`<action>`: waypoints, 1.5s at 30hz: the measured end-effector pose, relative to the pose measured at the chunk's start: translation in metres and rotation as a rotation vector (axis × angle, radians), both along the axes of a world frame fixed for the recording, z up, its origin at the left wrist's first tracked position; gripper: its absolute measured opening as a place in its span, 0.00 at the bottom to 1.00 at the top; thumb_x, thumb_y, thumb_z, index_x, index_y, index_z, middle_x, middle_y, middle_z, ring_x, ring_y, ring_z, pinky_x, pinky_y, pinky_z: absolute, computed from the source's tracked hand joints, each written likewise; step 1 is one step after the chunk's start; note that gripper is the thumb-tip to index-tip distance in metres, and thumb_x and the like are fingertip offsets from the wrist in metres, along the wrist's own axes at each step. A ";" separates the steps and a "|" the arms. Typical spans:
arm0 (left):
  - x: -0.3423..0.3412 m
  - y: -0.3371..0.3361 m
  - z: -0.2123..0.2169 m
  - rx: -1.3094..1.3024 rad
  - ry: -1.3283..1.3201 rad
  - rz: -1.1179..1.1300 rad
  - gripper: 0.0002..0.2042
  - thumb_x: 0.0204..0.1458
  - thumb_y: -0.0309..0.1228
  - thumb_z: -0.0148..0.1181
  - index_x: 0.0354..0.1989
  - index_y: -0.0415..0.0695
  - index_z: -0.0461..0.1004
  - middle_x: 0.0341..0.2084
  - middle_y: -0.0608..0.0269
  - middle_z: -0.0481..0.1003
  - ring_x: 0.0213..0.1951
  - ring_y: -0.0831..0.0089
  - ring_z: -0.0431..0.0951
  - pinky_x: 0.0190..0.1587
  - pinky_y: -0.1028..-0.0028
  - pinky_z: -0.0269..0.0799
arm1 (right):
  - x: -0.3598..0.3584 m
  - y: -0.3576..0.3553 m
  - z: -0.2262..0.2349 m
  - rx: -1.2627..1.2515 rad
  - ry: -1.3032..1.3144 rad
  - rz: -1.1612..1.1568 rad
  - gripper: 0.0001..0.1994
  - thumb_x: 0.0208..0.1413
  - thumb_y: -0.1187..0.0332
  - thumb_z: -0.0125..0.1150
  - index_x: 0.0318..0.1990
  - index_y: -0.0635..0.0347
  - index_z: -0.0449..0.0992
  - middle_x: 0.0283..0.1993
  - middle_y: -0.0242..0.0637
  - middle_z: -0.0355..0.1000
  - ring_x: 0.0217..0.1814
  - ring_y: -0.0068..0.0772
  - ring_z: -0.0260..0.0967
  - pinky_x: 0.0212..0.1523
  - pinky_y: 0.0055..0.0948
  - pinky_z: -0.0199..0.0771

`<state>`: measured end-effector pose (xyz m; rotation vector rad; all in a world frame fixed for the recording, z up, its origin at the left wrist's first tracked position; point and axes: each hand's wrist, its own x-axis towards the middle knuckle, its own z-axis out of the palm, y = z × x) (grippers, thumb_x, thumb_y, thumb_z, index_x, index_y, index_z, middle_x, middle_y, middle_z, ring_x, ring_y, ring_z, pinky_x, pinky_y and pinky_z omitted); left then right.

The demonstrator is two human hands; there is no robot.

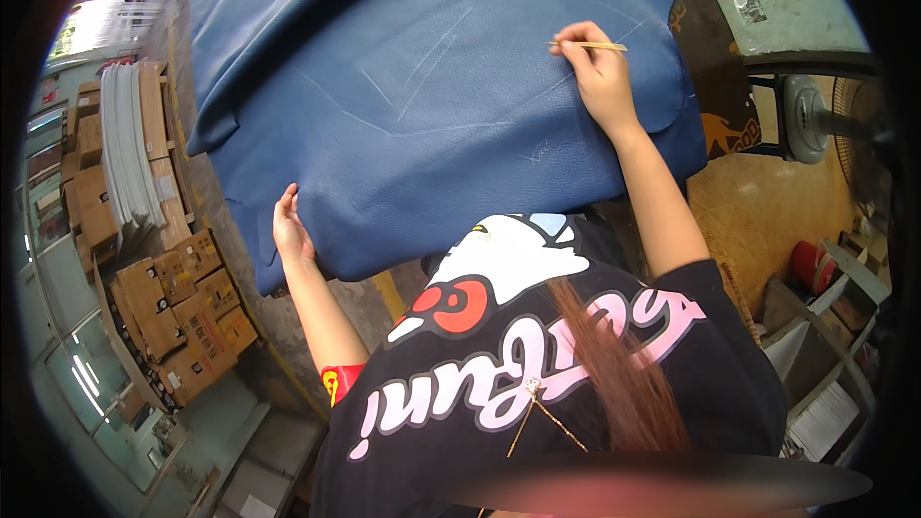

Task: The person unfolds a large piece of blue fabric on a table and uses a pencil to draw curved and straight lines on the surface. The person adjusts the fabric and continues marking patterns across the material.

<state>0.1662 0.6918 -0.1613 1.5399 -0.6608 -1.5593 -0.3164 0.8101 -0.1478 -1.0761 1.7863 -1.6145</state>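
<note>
1. Nearest the camera, the left hand [291, 228] lies at the near left edge of a large dark blue leather sheet [432, 105]. Its fingers are loosely spread and curled against the sheet's border, pressing or steadying it and closed on nothing else.
2. That blue sheet covers most of the worktable [216, 221] and spreads away from the person, with faint pale chalk-like lines [432, 58] drawn across it.
3. Farther out, the right hand [597, 72] reaches to the sheet's far right part. Its fingertips are pinched shut on a thin pale yellow stick-like marker [590, 45].
4. The marker's long axis runs roughly left to right, and its free end sticks out to the right of the fingers. The hand rests on the leather, with one pale line just beyond the knuckles. The right hand is far nearer to the drawn lines than the left.
5. At the left, on the floor, stand stacked brown cardboard boxes [182, 312] with dark printing and small pale labels. Beyond them stands a row of white flat panels [125, 144].
6. At the far right stands a grey floor fan [825, 120], with a red round container [814, 267] on cluttered shelves nearer by.
</note>
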 end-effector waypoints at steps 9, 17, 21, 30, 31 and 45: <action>-0.004 0.000 -0.010 -0.144 -0.143 0.017 0.14 0.61 0.30 0.44 0.48 0.36 0.72 0.35 0.61 0.75 0.42 0.74 0.74 0.50 0.76 0.71 | 0.001 -0.029 -0.008 0.233 0.439 -0.026 0.09 0.56 0.65 0.52 0.33 0.59 0.75 0.28 0.35 0.75 0.37 0.34 0.71 0.40 0.32 0.71; -0.005 -0.001 -0.014 -0.201 -0.152 0.034 0.12 0.60 0.29 0.44 0.46 0.36 0.72 0.34 0.61 0.75 0.40 0.74 0.74 0.50 0.75 0.69 | 0.032 0.005 0.001 0.177 0.221 0.102 0.07 0.57 0.66 0.55 0.34 0.59 0.76 0.32 0.36 0.77 0.45 0.33 0.77 0.48 0.33 0.72; -0.006 -0.001 -0.012 -0.201 -0.154 0.003 0.12 0.60 0.29 0.44 0.45 0.37 0.72 0.33 0.62 0.74 0.39 0.75 0.73 0.47 0.76 0.70 | 0.056 0.014 0.000 0.145 0.513 0.211 0.07 0.55 0.65 0.56 0.33 0.56 0.76 0.34 0.34 0.76 0.52 0.37 0.73 0.67 0.50 0.54; -0.013 0.000 -0.009 -0.217 -0.203 0.027 0.12 0.61 0.31 0.45 0.44 0.38 0.72 0.32 0.63 0.74 0.37 0.75 0.73 0.45 0.77 0.71 | -0.033 -0.003 0.000 0.191 0.523 -0.060 0.08 0.55 0.64 0.55 0.32 0.57 0.76 0.33 0.38 0.76 0.44 0.41 0.73 0.46 0.37 0.71; -0.013 0.000 -0.008 -0.227 -0.203 0.025 0.12 0.61 0.31 0.45 0.44 0.38 0.72 0.31 0.64 0.74 0.37 0.75 0.73 0.45 0.77 0.70 | -0.044 -0.006 -0.002 0.203 0.528 -0.141 0.08 0.55 0.64 0.55 0.32 0.57 0.76 0.33 0.39 0.76 0.44 0.42 0.73 0.44 0.37 0.72; -0.033 0.020 -0.003 -0.309 -0.264 -0.062 0.11 0.54 0.28 0.67 0.38 0.43 0.68 0.31 0.69 0.73 0.36 0.81 0.72 0.44 0.81 0.66 | -0.028 -0.108 -0.037 0.094 0.802 -0.110 0.18 0.66 0.56 0.48 0.60 0.48 0.69 0.63 0.36 0.69 0.69 0.39 0.61 0.67 0.39 0.58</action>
